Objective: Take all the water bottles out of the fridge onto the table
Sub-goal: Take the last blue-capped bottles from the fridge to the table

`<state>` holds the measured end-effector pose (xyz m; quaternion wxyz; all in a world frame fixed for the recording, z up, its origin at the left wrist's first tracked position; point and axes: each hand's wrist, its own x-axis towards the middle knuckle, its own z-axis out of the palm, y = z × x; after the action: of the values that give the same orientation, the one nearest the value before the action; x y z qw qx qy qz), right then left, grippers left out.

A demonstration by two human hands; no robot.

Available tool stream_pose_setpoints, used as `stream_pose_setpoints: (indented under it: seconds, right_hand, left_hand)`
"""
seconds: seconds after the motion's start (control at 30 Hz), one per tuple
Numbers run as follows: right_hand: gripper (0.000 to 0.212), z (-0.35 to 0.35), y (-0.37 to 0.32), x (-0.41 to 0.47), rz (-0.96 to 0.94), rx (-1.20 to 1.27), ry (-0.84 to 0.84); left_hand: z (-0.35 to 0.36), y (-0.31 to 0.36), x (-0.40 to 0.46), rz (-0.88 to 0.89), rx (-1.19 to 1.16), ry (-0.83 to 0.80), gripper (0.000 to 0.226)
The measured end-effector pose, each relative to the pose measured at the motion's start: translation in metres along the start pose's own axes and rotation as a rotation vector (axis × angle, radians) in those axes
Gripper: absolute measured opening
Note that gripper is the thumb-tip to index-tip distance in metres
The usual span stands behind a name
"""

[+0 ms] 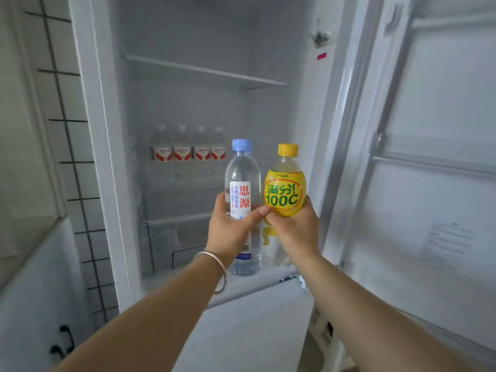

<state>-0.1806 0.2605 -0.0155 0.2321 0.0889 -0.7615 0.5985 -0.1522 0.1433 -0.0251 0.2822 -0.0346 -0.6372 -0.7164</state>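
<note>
The left hand (230,229) gripped a water bottle (243,178); the right hand (292,232) gripped a yellow bottle (285,194), near the open fridge (188,103).

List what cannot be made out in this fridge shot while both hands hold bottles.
- Table: outside the head view, so no bottles set down can be counted.
- Four bottles at the back of the shelf: blurred, labels unreadable.
- Clear bottle: its middle is covered by the left hand.
- Yellow-capped bottle: lower body covered by the right hand.
- Sticker on the door: print too blurred to read.
- Lower drawer: contents unclear.
</note>
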Motion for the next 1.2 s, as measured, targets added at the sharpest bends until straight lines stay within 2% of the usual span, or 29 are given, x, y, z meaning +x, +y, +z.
stream_pose_setpoints:
  seconds: [0.3,0.57,0.73,0.93,1.03,1.2]
  right_hand:
    - [0.052,-0.193,0.008,-0.074,0.052,-0.167,0.202]
    - [0.042,-0.421,0.023,-0.137,0.173,-0.236,0.43]
    - [0.047,-0.542,0.044,-0.163,0.23,-0.35,0.49]
    - [0.038,-0.631,0.075,-0.161,0.322,-0.394,0.579]
    - [0.044,-0.659,0.1,-0.143,0.355,-0.389,0.604]
    - [0.05,-0.695,0.147,-0.086,0.374,-0.397,0.612]
  left_hand:
    - [0.131,0.028,-0.125,-0.04,-0.07,-0.216,0.062]
    - [0.305,0.041,-0.271,-0.149,-0.162,-0.391,0.056]
    - [0.402,0.044,-0.347,-0.189,-0.2,-0.486,0.06]
    - [0.489,0.029,-0.388,-0.231,-0.194,-0.563,0.052]
    - [0.53,0.013,-0.385,-0.23,-0.18,-0.564,0.058]
    - [0.604,-0.025,-0.349,-0.229,-0.178,-0.541,0.056]
